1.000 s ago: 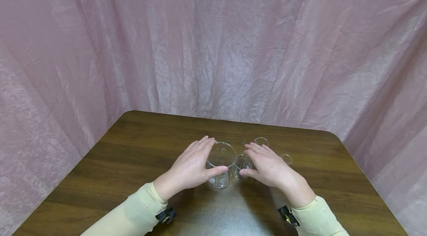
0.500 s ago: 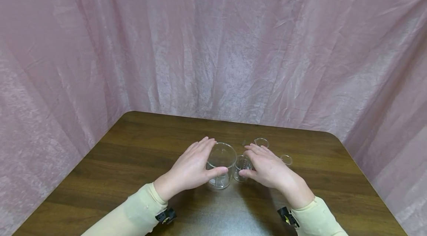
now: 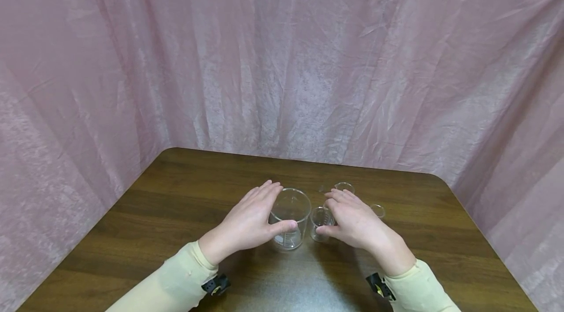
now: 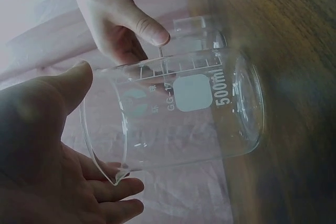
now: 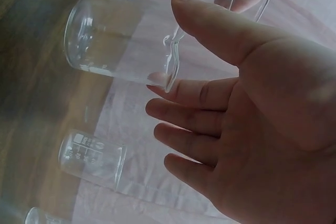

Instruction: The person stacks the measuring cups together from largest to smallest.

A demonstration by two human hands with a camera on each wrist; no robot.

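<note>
My left hand [image 3: 251, 216] holds a large clear glass beaker [image 4: 173, 124] near its rim, thumb on the near side and fingers on the far side. The beaker stands upright on the table and bears a white 500ml mark. Just to its right stands a smaller glass beaker [image 5: 121, 40]. My right hand [image 3: 358, 221] pinches that one at the rim between thumb and index finger, the other fingers stretched out. In the head view, the right hand covers part of the smaller beaker [image 3: 319, 234]. Both beakers look empty.
Behind and right of my right hand stand two smaller glass beakers; the head view shows their rims, one farther back [image 3: 345, 183] and one to the right [image 3: 378, 205]. The brown wooden table [image 3: 145, 233] ends at pink curtains [image 3: 282, 57].
The large beaker and my left hand have shifted slightly left. The smaller beaker and my right hand have moved a touch right, so a narrow gap shows between the two beakers.
</note>
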